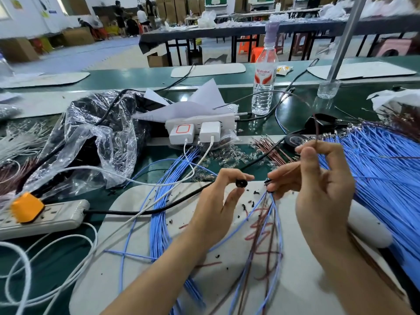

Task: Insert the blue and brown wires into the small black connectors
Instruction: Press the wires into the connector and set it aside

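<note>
The left hand (216,201) is raised over the far edge of the white mat (131,196), with thumb and forefinger pinching a small black connector (241,183); its other fingers are loosely bent. The right hand (320,192) is held just beside it, over the mat's far right part. Its thumb and forefinger pinch a single brown wire (316,130), which rises above the fingertips. Its lower fingers curl round a bunch of blue and brown wires (270,223) that hangs down onto the middle of the mat, with a dark connector end showing at the fingertips. The two hands are near each other but do not touch.

Loose black connectors (247,204) lie scattered on the mat under the hands. A sheaf of blue wires (159,212) crosses the mat's left part, and a much larger heap of blue wires (381,169) spreads to the right of the mat. More brown wires (270,151) lie just beyond the mat's far edge. Left of the mat sits a power strip (56,219) with an orange plug (26,208), and well beyond the mat stands a water bottle (263,87).
</note>
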The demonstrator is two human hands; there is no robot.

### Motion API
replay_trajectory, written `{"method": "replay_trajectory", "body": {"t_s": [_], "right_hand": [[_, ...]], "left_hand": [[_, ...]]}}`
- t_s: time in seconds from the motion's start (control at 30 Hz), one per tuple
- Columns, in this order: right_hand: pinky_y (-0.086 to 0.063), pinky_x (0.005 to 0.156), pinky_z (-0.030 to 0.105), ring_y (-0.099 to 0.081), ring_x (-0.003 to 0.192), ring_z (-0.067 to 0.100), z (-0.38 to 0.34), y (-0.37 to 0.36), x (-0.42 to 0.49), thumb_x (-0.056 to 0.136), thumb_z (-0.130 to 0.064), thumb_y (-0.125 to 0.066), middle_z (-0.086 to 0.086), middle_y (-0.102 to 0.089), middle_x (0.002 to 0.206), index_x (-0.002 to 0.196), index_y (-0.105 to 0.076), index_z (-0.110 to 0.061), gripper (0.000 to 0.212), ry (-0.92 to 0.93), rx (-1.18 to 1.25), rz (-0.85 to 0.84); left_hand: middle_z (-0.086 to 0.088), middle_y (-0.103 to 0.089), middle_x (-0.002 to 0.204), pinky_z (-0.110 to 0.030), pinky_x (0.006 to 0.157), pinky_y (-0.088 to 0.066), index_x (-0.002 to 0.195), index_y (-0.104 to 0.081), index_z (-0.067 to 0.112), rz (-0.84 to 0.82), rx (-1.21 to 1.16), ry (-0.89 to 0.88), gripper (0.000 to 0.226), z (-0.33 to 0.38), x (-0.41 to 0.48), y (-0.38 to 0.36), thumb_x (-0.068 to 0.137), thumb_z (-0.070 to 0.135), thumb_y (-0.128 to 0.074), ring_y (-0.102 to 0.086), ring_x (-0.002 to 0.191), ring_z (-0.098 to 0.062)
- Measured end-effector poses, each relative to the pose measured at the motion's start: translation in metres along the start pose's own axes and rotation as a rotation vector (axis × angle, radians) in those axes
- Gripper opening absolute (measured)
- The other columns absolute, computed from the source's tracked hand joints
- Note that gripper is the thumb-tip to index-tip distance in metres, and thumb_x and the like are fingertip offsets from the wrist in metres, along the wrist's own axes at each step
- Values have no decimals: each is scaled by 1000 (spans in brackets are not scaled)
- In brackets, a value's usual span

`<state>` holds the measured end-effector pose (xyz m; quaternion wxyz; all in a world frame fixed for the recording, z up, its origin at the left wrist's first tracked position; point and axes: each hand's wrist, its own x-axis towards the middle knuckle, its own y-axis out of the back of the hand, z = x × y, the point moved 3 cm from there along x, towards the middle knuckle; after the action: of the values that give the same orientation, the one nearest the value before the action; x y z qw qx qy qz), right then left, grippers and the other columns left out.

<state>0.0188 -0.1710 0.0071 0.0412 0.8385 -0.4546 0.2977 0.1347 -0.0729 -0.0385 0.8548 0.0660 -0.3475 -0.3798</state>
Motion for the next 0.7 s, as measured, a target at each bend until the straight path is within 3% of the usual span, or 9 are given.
{"method": "replay_trajectory", "body": {"t_s": [0.27,0.43,0.6,0.7], "right_hand": [[-55,54,27,-69,56,22,7,-11,-6,96,-32,-53,3,-71,72,85,-55,-38,12,41,-42,-117],[-56,56,30,-70,58,19,13,-11,-7,93,-41,-54,2,-70,73,86,-54,-35,9,66,-112,-134],[-57,58,33,-70,60,17,14,-9,-7,94,-38,-55,0,-70,74,86,-52,-28,13,107,-169,-131],[-58,58,35,-70,60,15,14,-7,-7,94,-37,-55,-2,-70,73,85,-52,-27,14,124,-207,-129]], "left_hand": [[0,-64,102,-33,91,-49,103,-45,34,-19,-3,10,25,0,-1,0,94,12,-51,-60,100,-10],[-3,-64,99,-27,87,-48,105,-54,7,-24,39,-13,12,-1,-2,0,93,5,-54,-60,96,-13],[0,-64,94,-11,83,-42,102,-58,2,-9,114,-55,12,2,0,2,90,0,-58,-59,89,-7],[-3,-66,93,-15,82,-45,102,-59,2,-2,123,-65,14,2,0,2,89,-1,-61,-60,88,-9]]}}
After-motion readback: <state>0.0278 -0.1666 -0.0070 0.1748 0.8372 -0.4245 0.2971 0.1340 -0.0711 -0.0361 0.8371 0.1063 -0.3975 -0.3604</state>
